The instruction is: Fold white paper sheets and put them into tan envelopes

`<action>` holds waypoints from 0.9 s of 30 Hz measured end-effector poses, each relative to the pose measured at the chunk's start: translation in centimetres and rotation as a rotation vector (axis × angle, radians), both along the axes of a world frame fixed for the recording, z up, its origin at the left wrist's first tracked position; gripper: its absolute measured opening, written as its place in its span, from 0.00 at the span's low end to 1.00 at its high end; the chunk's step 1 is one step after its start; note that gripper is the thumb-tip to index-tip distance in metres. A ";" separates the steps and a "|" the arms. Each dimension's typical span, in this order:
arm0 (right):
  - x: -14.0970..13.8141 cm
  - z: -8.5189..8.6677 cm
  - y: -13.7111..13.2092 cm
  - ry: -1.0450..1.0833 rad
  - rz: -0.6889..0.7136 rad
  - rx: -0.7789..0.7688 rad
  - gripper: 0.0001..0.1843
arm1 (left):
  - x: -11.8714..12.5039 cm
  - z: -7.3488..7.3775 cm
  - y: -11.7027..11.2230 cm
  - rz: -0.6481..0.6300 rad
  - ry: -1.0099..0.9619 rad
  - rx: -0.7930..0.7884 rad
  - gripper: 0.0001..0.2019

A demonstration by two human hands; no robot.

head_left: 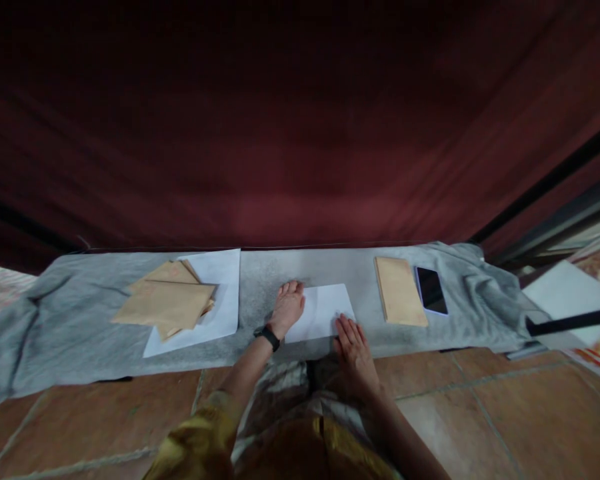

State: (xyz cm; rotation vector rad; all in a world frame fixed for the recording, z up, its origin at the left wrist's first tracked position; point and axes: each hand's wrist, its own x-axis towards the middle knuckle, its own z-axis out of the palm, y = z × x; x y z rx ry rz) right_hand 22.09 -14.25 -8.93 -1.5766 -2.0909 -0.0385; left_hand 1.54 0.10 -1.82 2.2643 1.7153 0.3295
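A white sheet of paper (323,308), perhaps folded, lies on the grey cloth in front of me. My left hand (287,309) rests on its left edge with the fingers laid flat. At the lower right corner of the sheet, the stretched fingers of my right hand (354,343) press lightly on the paper. Neither hand is wrapped around anything. To the left, several brown envelopes (167,303) are heaped loosely over larger white paper (225,293). A neat stack of brown envelopes (400,291) sits to the right of my right hand.
A smartphone (431,291) lies beside the neat stack. The grey cloth (80,333) covers a long narrow surface and is wrinkled at both ends. Dark red fabric (300,167) rises behind it. At far right are a black bar (575,321) and white paper (570,293).
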 end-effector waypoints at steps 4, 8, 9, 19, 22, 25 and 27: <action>0.2 0.0 -0.5 0.015 0.015 -0.011 0.31 | -0.6 0.6 0.1 0.063 -0.108 -0.068 0.12; 0.1 0.4 -0.4 0.039 0.068 0.018 0.33 | -2.1 0.3 -0.5 0.187 -0.288 -0.181 0.03; -0.1 0.6 -0.4 0.043 0.090 0.014 0.34 | -2.6 0.1 -0.8 0.230 -0.344 -0.213 0.04; -1.3 2.1 -0.8 0.089 0.253 -0.102 0.36 | -5.2 -1.4 -8.0 0.647 -0.955 -0.528 0.11; -0.8 2.4 -0.6 0.155 0.275 -0.125 0.38 | -5.6 -0.9 -9.2 0.717 -1.054 -0.617 0.14; -0.3 2.3 -0.2 0.219 0.261 -0.134 0.38 | -6.0 -0.5 -10.0 0.706 -1.187 -0.732 0.17; -0.1 2.2 0.2 0.245 0.229 -0.135 0.34 | -6.1 -0.5 -10.3 0.649 -1.243 -0.746 0.19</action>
